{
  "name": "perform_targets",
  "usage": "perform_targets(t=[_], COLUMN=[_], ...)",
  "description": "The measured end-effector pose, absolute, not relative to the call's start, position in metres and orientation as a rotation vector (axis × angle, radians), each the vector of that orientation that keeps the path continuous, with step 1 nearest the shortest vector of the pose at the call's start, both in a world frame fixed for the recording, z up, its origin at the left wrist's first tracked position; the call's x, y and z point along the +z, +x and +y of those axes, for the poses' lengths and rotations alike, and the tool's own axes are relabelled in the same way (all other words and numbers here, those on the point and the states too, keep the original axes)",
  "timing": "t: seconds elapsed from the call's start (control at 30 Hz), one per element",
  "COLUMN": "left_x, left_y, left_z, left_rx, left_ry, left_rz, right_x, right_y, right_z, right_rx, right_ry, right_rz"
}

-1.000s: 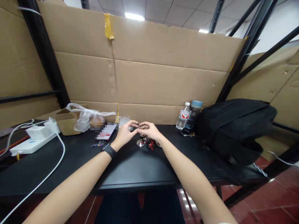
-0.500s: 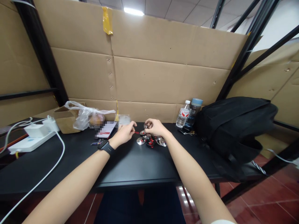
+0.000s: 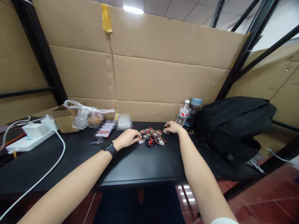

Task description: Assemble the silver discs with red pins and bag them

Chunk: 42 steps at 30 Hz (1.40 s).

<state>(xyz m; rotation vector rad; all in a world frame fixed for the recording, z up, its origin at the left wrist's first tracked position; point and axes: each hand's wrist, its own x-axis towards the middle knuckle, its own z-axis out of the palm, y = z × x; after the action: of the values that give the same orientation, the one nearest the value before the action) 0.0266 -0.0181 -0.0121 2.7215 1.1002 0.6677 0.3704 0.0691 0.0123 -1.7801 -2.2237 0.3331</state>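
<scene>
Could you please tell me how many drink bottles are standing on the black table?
2. A clear water bottle with a white cap and red label stands at the back by the cardboard; a darker blue-capped bottle stands touching its right, beside the black backpack, which may hide others.

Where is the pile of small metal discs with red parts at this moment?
In the head view, the pile of metal discs lies on the black table near its middle, between the left hand and the right hand, left of the water bottle.
</scene>
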Motion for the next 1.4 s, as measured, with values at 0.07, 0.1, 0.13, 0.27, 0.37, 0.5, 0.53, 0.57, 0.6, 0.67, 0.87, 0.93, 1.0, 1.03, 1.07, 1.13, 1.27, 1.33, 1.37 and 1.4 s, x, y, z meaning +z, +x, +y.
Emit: perform_targets(t=[0.07, 0.1, 0.13, 0.27, 0.37, 0.5, 0.53, 0.57, 0.6, 0.67, 0.87, 0.93, 1.0, 1.03, 1.07, 1.13, 1.27, 1.33, 1.37, 1.4], left_x=[-0.012, -0.012, -0.012, -0.013, -0.012, -0.004, -0.002, 0.0, 0.002, 0.004, 0.008, 0.009, 0.008, 0.006, 0.004, 0.0, -0.005, -0.005, -0.004, -0.003], left_y=[0.027, 0.026, 0.025, 0.024, 0.025, 0.021, 0.02, 0.018, 0.016, 0.015, 0.017, 0.017, 0.017, 0.017, 0.017, 0.018, 0.023, 0.024, 0.025, 0.025], left_z=[-0.018, -0.018, -0.018, -0.018, -0.018, -0.019, -0.019, -0.019, -0.019, -0.02, -0.023, -0.023, -0.022, -0.021, -0.02, -0.017, -0.014, -0.015, -0.016, -0.017], left_rx=[0.7, 0.721, 0.737, 0.691, 0.665, 0.819, 0.887, 0.957, 1.021, 1.097, 1.438, 1.456, 1.388, 1.36, 1.349, 1.356, 1.359, 1.365, 1.368, 1.364], left_ry=[2.707, 2.703, 2.699, 2.718, 2.743, 2.711, 2.682, 2.651, 2.623, 2.589, 2.331, 2.262, 2.205, 2.155, 2.087, 1.946, 1.844, 1.872, 1.894, 1.918], left_rz=[1.124, 1.109, 1.077, 0.895, 0.888, 1.01, 1.044, 1.073, 1.095, 1.099, 1.222, 1.222, 1.112, 1.044, 0.984, 0.913, 0.918, 0.956, 0.986, 1.022], right_x=[0.016, 0.019, 0.021, 0.029, 0.032, 0.03, 0.028, 0.027, 0.024, 0.02, 0.014, 0.014, 0.015, 0.015, 0.014, 0.012, 0.009, 0.01, 0.011, 0.012], right_y=[0.363, 0.358, 0.353, 0.324, 0.3, 0.267, 0.259, 0.252, 0.246, 0.235, 0.231, 0.233, 0.234, 0.233, 0.232, 0.228, 0.225, 0.228, 0.23, 0.234], right_z=[0.067, 0.065, 0.063, 0.052, 0.04, 0.022, 0.018, 0.015, 0.012, 0.008, 0.011, 0.014, 0.014, 0.014, 0.014, 0.014, 0.014, 0.016, 0.017, 0.018], right_rx=[0.291, 0.301, 0.326, 0.377, 0.415, 0.599, 0.633, 0.639, 0.63, 0.598, 0.673, 0.809, 0.978, 1.039, 1.074, 1.081, 1.05, 1.043, 1.044, 1.047], right_ry=[-1.698, -1.645, -1.588, -1.376, -1.243, -0.996, -0.949, -0.909, -0.88, -0.844, -0.874, -0.89, -0.836, -0.791, -0.747, -0.681, -0.643, -0.657, -0.672, -0.69], right_rz=[-2.208, -2.218, -2.238, -2.346, -2.433, -2.515, -2.508, -2.496, -2.485, -2.454, -2.22, -2.108, -2.047, -2.034, -2.026, -2.023, -2.063, -2.1, -2.11, -2.107])
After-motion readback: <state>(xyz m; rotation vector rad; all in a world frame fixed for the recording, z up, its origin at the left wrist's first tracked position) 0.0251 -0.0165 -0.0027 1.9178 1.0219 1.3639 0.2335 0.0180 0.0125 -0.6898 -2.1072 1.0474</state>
